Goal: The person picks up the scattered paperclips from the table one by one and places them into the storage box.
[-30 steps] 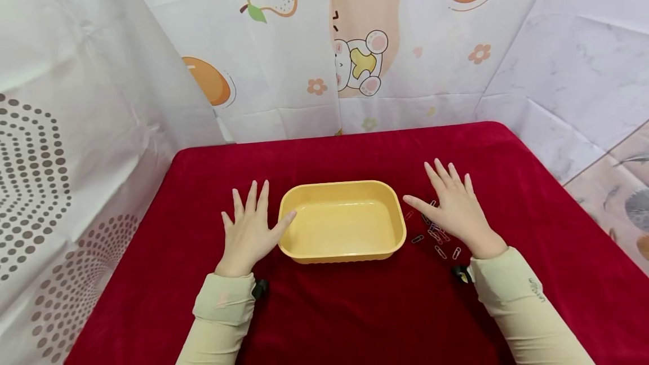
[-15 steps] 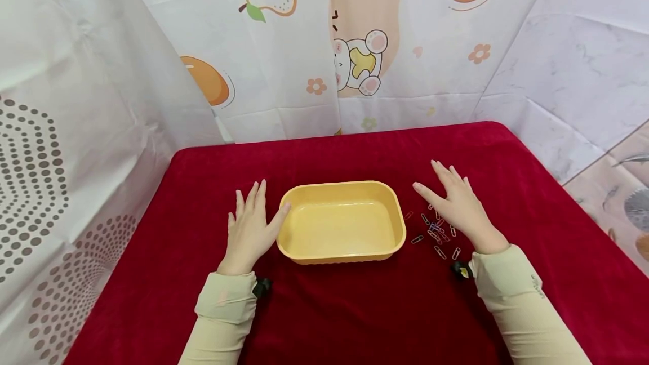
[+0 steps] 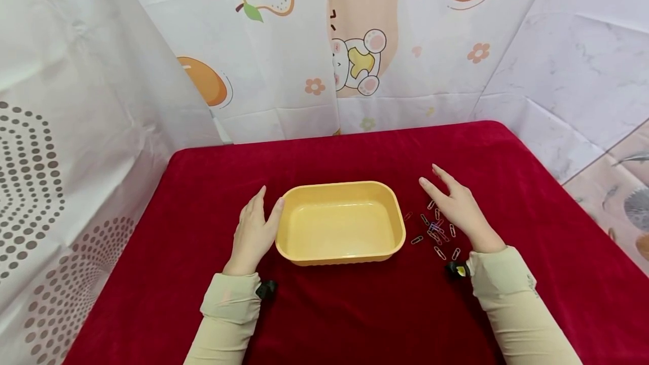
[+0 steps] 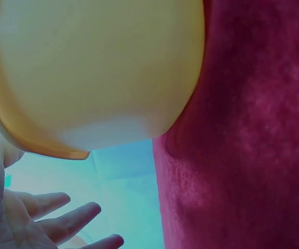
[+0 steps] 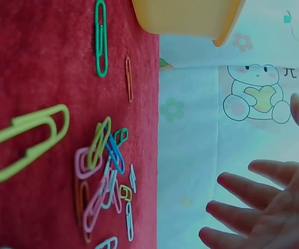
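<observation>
A yellow rectangular plastic basin [image 3: 341,230] with rounded corners sits in the middle of the red cloth, nothing inside it. At its left side my left hand [image 3: 253,235] stands with extended fingers, the thumb tip right by the rim; in the left wrist view the basin's end wall [image 4: 103,67] rises close to these fingers [image 4: 69,223]. My right hand [image 3: 462,212] hovers over the right part of the cloth, fingers apart and holding nothing. Below and left of it lies a loose scatter of coloured paper clips [image 3: 435,233]. In the right wrist view a yellow-green paper clip [image 5: 27,140] lies nearest.
Red velvety cloth [image 3: 355,314] covers the table, its far edge running along a white printed curtain [image 3: 284,72]. More curtain hangs on the left and right sides. A green paper clip [image 5: 102,39] lies apart from the cluster, toward the basin.
Both hands have turned from palm-down spread to more sideways, fingers drawn closer together. The right hand has shifted slightly right, uncovering more paper clips. Basin and paper clips stay in place.
</observation>
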`<state>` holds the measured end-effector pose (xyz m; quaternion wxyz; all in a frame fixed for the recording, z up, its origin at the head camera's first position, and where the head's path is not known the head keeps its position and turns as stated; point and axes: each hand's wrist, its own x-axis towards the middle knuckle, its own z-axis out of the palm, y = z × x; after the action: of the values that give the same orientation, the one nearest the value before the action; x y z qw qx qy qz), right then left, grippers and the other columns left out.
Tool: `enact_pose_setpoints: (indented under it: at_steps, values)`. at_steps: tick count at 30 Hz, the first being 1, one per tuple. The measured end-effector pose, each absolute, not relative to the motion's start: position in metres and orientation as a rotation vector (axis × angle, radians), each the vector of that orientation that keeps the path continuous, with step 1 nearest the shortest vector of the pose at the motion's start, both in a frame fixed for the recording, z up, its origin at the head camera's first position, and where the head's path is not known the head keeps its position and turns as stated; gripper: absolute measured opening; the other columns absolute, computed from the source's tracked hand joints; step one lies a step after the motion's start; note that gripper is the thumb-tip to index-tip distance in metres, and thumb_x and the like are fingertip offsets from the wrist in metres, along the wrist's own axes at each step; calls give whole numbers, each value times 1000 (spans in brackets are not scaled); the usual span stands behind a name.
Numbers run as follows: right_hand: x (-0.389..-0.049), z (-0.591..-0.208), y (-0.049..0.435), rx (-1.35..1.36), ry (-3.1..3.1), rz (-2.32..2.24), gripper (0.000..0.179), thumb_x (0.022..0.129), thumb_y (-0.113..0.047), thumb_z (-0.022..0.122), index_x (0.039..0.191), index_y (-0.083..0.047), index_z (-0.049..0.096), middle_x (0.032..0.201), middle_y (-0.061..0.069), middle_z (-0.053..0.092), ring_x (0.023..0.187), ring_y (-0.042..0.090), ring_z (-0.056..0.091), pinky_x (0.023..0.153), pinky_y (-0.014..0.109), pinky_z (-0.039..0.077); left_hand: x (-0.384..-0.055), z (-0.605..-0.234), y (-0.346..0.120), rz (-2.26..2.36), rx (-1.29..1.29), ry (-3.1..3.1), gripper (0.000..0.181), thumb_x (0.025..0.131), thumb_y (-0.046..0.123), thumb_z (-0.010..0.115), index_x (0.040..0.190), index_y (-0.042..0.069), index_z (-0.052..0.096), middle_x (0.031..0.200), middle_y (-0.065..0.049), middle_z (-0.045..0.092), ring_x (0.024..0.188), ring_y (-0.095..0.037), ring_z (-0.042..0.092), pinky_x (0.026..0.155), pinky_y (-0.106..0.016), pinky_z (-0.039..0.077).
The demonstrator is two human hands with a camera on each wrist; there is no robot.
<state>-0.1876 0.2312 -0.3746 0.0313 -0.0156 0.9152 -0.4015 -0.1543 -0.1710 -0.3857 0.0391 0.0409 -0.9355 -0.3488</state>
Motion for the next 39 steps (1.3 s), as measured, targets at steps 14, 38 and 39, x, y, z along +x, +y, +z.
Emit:
enact_pose_setpoints:
  at_steps: [14,38,39]
  values:
    - [-195,-379,246,-22,2616,-1534,72,103,-51,41,158,-9,21,158,25,30,145,44,29,113,64,25,-158,-397,-171,-1196,186,-2836,69,102,55,41,153,9,34,144,-15,48,131,-36,42,104,-56,39]
    - [-203,-387,259,-36,2589,-1553,64,102,-42,51,146,3,42,141,29,51,97,-6,59,84,15,52,-160,-404,-167,-1226,163,-2825,51,106,43,41,139,7,53,97,-9,63,81,-22,58,71,-30,45]
    - [-203,-389,259,-37,2595,-1542,63,102,-41,52,146,4,43,140,28,52,96,-5,60,83,16,52,-160,-404,-167,-1226,159,-2824,50,106,43,41,139,7,54,96,-9,63,80,-22,57,70,-30,45]
